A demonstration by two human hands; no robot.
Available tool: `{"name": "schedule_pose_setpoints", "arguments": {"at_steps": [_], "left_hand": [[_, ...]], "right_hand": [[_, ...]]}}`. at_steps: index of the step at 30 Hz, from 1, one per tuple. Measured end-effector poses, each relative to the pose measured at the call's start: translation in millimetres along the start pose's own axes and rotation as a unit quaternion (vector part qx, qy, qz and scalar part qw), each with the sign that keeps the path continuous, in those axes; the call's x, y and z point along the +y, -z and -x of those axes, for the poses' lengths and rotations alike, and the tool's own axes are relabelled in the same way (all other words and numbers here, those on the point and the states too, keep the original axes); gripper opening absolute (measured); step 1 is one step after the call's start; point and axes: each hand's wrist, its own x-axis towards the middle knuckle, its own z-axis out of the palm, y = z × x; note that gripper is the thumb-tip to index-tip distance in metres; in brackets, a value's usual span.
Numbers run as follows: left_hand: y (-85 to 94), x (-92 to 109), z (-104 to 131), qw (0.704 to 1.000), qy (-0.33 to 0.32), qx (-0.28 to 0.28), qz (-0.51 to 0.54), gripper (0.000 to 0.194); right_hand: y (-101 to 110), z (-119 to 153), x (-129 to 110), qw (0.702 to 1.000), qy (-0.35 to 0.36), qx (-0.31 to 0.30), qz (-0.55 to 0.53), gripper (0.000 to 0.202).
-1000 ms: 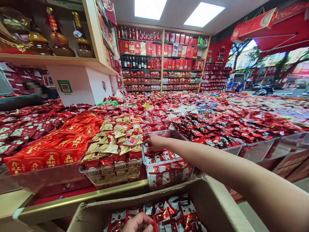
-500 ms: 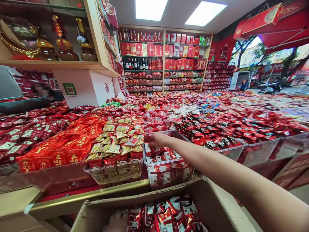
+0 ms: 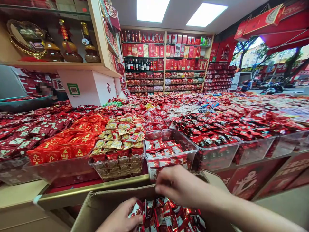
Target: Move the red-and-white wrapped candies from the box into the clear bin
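Observation:
My left hand (image 3: 124, 215) reaches low into the cardboard box, thumb and fingers closed around a red-and-white candy packet (image 3: 137, 208). More small shiny red-and-white candy packets (image 3: 169, 216) lie loose beneath and beside it. My right hand (image 3: 180, 185) hovers over the far side of the box, in front of the clear bin. Its fingers are loosely curled downward, with no packet visible in them. Inside the clear plastic bin (image 3: 194, 150), similar red-and-white packets (image 3: 166, 148) lie in rows, below the rim; my right hand hides part of its front.
The open cardboard box (image 3: 90, 206) stands against the counter's gold edge (image 3: 96, 193). Left of the clear bin is a bin of gold packets (image 3: 120, 135), then orange-red packets (image 3: 72, 145). Dark red packets (image 3: 212, 138) fill bins to the right. A shelf cabinet (image 3: 106, 64) overhangs the left.
My right hand has come back from inside the clear bin to above the box. My left hand, blurred low in the box before, now shows clearly with a packet.

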Motion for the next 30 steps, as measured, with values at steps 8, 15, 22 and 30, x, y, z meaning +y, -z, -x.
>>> {"name": "schedule_pose_setpoints", "arguments": {"at_steps": [8, 15, 22, 30], "left_hand": [[-23.7, 50, 17, 0.95, -0.064, -0.056, 0.3, 0.068], [-22.6, 48, 15, 0.921, -0.036, -0.077, 0.38, 0.062], [-17.4, 50, 18, 0.808, 0.04, -0.167, 0.564, 0.051], [-37.4, 37, 5, 0.862, 0.03, -0.028, 0.506, 0.041]], "right_hand": [[-75, 21, 40, 0.943, -0.12, -0.011, -0.309, 0.026], [-67, 21, 39, 0.924, -0.146, 0.028, -0.352, 0.034], [-66, 20, 41, 0.887, -0.156, 0.071, -0.428, 0.03], [-74, 19, 39, 0.829, -0.224, 0.051, -0.51, 0.045]]}}
